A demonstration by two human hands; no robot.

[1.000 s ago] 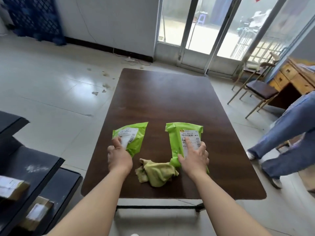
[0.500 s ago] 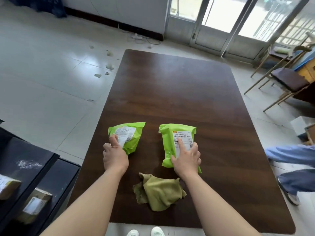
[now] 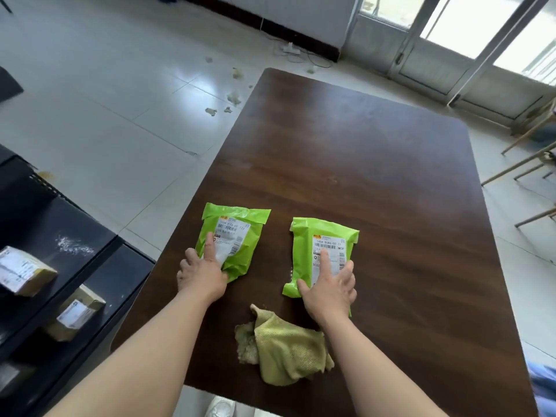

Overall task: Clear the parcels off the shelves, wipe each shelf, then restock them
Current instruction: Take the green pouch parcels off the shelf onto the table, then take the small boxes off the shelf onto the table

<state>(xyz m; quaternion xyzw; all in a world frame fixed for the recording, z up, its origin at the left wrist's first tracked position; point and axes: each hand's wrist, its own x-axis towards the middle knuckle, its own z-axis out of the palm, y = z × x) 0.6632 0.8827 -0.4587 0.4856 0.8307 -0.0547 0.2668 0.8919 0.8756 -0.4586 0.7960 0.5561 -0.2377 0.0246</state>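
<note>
Two green parcels on tabletop (image 3: 376, 164), both just beyond cloth (image 3: 288, 353). Left hand (image 3: 201, 273) spread flat on left parcel (image 3: 233, 239), forefinger on label. Right hand (image 3: 329, 287) spread flat on right parcel (image 3: 323, 251), fingers splayed. Step, likely: setting parcels down, clearing shelves (image 3: 75, 236) left of cloth; brown boxes (image 3: 21, 272) remain there. Advice: lay flat, labels up, apart; leave cloth free for wiping.

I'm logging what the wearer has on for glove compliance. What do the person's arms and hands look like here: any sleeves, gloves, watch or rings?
Both forearms are bare right down to the picture's bottom edge, with no sleeve in view. The left hand and right hand wear no gloves. No watch, bracelet or ring shows on either wrist or on the visible fingers. Nails look short and unpainted, as far as the picture lets me tell.
</note>
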